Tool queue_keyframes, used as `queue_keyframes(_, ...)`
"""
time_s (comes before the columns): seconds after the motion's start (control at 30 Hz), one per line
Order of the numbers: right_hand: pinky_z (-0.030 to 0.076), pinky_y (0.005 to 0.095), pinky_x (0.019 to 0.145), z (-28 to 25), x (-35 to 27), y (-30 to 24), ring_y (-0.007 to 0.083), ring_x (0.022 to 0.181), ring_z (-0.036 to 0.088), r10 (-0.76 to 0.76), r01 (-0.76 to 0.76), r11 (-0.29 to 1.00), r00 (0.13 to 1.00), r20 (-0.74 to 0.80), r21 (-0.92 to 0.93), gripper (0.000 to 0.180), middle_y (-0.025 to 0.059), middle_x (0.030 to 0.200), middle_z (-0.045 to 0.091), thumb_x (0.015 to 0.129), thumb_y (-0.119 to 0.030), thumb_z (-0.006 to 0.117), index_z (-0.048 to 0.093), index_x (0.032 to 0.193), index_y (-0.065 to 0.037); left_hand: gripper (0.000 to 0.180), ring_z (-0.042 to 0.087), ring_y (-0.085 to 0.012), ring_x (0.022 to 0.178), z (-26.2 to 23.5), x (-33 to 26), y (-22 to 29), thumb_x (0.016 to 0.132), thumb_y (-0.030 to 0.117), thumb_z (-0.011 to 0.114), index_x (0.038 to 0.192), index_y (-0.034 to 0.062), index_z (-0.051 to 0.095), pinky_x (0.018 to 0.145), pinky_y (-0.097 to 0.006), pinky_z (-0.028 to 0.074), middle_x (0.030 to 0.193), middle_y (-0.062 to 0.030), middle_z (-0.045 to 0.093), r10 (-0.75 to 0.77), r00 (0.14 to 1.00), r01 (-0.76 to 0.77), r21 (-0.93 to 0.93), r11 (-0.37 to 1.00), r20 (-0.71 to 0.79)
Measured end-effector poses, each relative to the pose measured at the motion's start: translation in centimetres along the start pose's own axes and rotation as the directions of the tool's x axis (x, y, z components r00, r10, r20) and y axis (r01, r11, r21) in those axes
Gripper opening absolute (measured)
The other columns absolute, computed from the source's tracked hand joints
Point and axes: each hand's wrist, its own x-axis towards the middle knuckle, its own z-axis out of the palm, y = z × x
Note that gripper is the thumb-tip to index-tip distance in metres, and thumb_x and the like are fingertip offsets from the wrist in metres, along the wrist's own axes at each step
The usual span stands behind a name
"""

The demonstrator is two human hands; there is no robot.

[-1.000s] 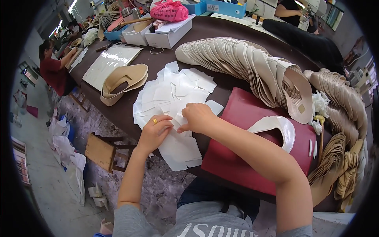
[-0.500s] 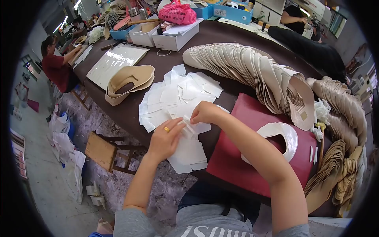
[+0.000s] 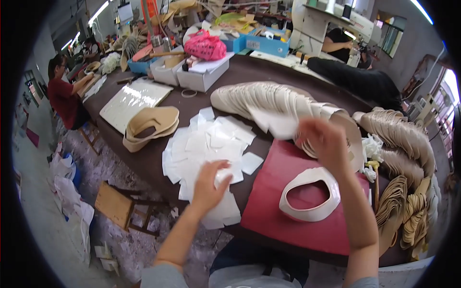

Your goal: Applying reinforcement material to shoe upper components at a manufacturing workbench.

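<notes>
My left hand (image 3: 209,187) is over the near part of a spread pile of thin white sheets (image 3: 201,144), thumb and fingers apart, nothing held. To the right, my right hand (image 3: 321,141) is raised and smeared by motion. A blurred white sheet (image 3: 276,125) trails from its fingertips, in front of a long row of nested beige shoe uppers (image 3: 269,98). Below that hand, a glossy white shoe upper (image 3: 289,206) with an oval opening lies on a red board (image 3: 264,216).
Tan shoe uppers (image 3: 168,122) sit left of the pile, beside a shiny white board (image 3: 120,105). White boxes (image 3: 201,79) and a pink bag (image 3: 205,45) stand behind. More stacked uppers (image 3: 398,125) line the right. A wooden stool (image 3: 113,204) stands left; co-workers sit farther off.
My hands have parted. The right one has lifted away rightward with a white sheet, while the left has opened over the pile. The whole view has also shifted.
</notes>
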Motion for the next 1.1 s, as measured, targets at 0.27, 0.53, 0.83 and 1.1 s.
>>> queue_keyframes(0.27, 0.046, 0.0227, 0.057, -2.2, -10.9, -4.7, 0.0128, 0.063, 0.059, 0.377, -0.321, 0.825, 0.926, -0.032, 0.465, 0.011, 0.0054, 0.082, 0.068, 0.082, 0.0, 0.061, 0.066, 0.092, -0.001, 0.049, 0.063, -0.0249, 0.099, 4.8, -3.6, 9.8, 0.081, -0.002, 0.062, 0.129, 0.0042, 0.051, 0.085, -0.03, 0.051, 0.119, -0.0149, 0.059, 0.139, 0.983, -0.181, -0.772, 0.61, -0.121)
queue_keyframes(0.53, 0.044, 0.0212, 0.058, -5.4, -17.4, -2.2, 0.0107, 0.062, 0.055, 0.487, -0.504, 0.787, 0.862, 0.143, 0.356, 0.014, 0.0054, 0.083, 0.067, 0.09, -0.009, 0.058, 0.065, 0.097, 0.001, 0.048, 0.061, -0.0258, 0.105, 6.7, -9.0, 14.0, 0.087, -0.003, 0.056, 0.133, 0.0001, 0.045, 0.088, -0.03, 0.05, 0.124, -0.015, 0.055, 0.04, 0.999, -0.034, -0.535, 0.844, -0.001)
queue_keyframes(0.83, 0.036, 0.017, 0.056, -8.2, -18.5, -3.6, 0.0052, 0.061, 0.045, 0.406, -0.462, 0.748, 0.886, 0.223, 0.477, 0.008, 0.0, 0.072, 0.059, 0.088, -0.006, 0.059, 0.062, 0.084, 0.0, 0.053, 0.056, -0.0281, 0.113, 10.2, -8.4, 15.2, 0.084, -0.003, 0.06, 0.134, -0.0016, 0.041, 0.097, -0.034, 0.043, 0.13, -0.0185, 0.049, -0.049, 0.737, 0.633, -0.715, -0.298, 0.674)
queue_keyframes(1.1, 0.04, 0.0175, 0.058, -11.1, -20.6, -1.4, 0.0073, 0.063, 0.048, 0.395, -0.089, 0.81, 0.813, -0.428, 0.579, 0.013, 0.0018, 0.086, 0.056, 0.084, 0.0, 0.063, 0.062, 0.096, 0.003, 0.045, 0.062, -0.0193, 0.099, 12.5, 0.1, 21.4, 0.082, -0.004, 0.061, 0.125, 0.0011, 0.05, 0.087, -0.029, 0.049, 0.113, -0.0123, 0.063, 0.176, 0.873, 0.418, -0.883, 0.213, 0.455)
